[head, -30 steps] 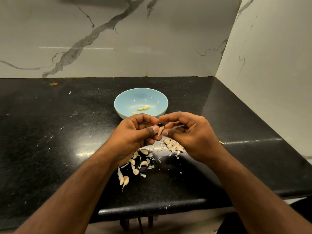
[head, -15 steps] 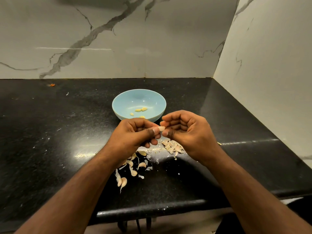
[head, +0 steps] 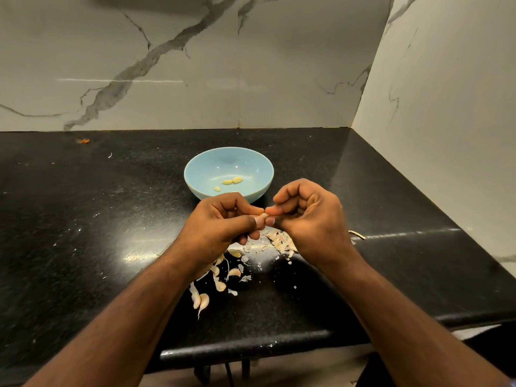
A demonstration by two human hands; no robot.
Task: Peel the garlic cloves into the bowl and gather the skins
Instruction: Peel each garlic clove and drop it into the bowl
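Hands have drawn closer than a second ago: your left hand (head: pixel 223 222) and right hand (head: pixel 307 219) pinch one garlic clove (head: pixel 264 215) between curled fingertips. Clove sits just in front of the blue bowl (head: pixel 201 174); its long axis is mostly hidden.

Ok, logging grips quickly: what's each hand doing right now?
Left hand: pinching the small pale garlic clove.
Right hand: pinching the same clove's other end.
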